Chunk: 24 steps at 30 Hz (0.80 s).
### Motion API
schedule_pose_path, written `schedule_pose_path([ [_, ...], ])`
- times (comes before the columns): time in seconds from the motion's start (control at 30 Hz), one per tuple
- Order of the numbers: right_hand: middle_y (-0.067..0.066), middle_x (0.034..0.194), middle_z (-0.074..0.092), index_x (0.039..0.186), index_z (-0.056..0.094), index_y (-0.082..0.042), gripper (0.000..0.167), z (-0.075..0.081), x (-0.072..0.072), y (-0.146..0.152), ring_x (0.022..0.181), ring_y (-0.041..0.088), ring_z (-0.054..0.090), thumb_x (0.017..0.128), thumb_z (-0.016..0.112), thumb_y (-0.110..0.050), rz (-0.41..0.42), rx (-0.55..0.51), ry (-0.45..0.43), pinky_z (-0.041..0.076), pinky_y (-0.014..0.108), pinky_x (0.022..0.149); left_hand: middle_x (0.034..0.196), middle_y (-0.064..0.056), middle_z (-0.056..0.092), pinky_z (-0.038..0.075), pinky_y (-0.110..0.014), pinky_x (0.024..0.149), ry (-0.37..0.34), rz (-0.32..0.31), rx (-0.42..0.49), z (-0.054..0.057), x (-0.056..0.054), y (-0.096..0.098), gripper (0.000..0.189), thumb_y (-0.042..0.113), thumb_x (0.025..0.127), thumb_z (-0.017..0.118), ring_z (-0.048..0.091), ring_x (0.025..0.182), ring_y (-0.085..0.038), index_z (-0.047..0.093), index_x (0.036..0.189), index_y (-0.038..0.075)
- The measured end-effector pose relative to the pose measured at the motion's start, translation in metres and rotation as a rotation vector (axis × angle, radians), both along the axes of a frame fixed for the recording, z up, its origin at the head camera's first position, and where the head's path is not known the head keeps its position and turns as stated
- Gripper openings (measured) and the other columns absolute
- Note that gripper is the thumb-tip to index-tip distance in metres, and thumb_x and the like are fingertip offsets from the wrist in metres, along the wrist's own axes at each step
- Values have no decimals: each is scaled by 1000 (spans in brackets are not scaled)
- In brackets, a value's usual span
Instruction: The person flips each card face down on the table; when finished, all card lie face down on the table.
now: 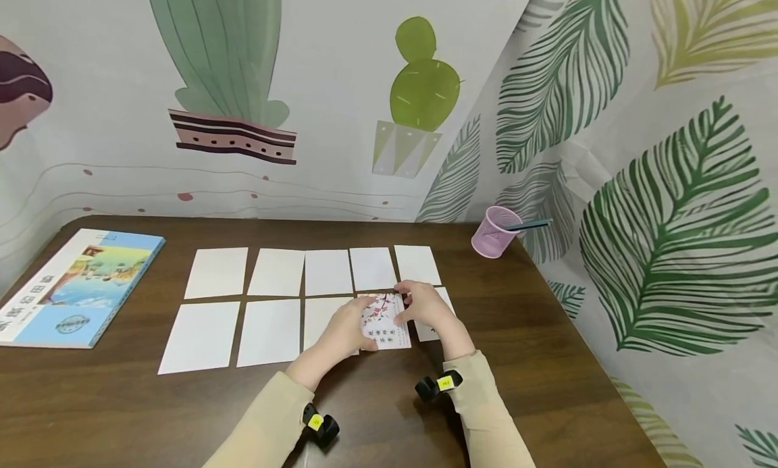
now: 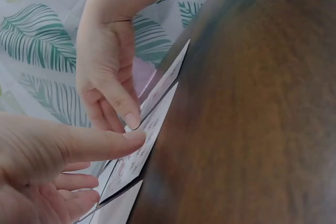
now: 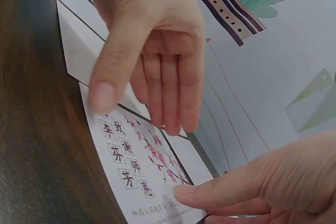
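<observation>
A white card with pink blossom branches and Chinese characters (image 1: pixel 385 329) lies face up in the near row of cards on the table. My left hand (image 1: pixel 345 327) is at its left side, thumb spread from the extended fingers (image 3: pixel 170 85); in the right wrist view the thumb overlaps the card's corner. My right hand (image 1: pixel 425 307) is at the card's right side, its thumb (image 3: pixel 197 195) right at the edge and its fingers at the far side. Beneath the right hand, another card (image 1: pixel 428 331) is partly covered. My left forearm and hand overlap a blank white card (image 1: pixel 322 313) beside it.
More blank white cards (image 1: pixel 215 273) fill two rows on the brown table (image 1: pixel 109 400). A blue and white book (image 1: pixel 82 286) lies at the left. At the back right stands a pink mesh cup (image 1: pixel 494 235) holding a dark pen-like stick (image 1: pixel 531 225). A patterned wall covering rises behind.
</observation>
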State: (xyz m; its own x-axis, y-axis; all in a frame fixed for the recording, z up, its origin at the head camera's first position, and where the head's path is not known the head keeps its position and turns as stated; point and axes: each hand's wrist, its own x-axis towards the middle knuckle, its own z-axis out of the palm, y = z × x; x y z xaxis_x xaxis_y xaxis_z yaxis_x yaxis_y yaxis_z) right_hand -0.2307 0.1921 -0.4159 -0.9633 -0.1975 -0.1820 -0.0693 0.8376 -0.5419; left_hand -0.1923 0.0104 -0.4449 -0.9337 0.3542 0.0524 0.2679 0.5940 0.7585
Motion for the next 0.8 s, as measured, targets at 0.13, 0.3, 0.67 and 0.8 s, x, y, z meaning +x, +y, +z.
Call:
schedule_pose_path([
  [0.13, 14, 116, 67, 129, 61, -4, 62, 0, 0, 1, 102, 27, 63, 72, 85, -6, 7, 5, -10, 55, 38, 79, 136, -27, 54, 41, -51, 107, 1, 6, -5, -3, 3, 1, 86, 1, 58, 91, 52, 125, -42, 51, 134, -7],
  [0.3, 14, 111, 68, 129, 61, -6, 61, -3, -1, 3, 99, 26, 64, 73, 85, -8, 23, 23, -9, 55, 37, 76, 135, -27, 54, 41, -51, 107, 3, 17, -11, -6, 4, 1, 86, 1, 57, 91, 53, 124, -42, 51, 133, -8],
  [0.67, 14, 113, 68, 126, 62, -4, 58, -3, -1, 6, 100, 27, 63, 73, 84, -7, 4, -20, -11, 55, 39, 80, 135, -27, 55, 42, -50, 106, -4, 37, -23, -6, 2, 2, 86, 3, 58, 92, 53, 124, -41, 52, 133, -8],
  [0.8, 14, 110, 68, 120, 64, -2, 51, -5, -4, 8, 100, 28, 64, 73, 83, -5, -38, -105, -7, 55, 40, 82, 135, -27, 54, 41, -50, 107, -10, 38, -24, -5, 2, 2, 86, 4, 58, 92, 52, 124, -41, 52, 133, -8],
])
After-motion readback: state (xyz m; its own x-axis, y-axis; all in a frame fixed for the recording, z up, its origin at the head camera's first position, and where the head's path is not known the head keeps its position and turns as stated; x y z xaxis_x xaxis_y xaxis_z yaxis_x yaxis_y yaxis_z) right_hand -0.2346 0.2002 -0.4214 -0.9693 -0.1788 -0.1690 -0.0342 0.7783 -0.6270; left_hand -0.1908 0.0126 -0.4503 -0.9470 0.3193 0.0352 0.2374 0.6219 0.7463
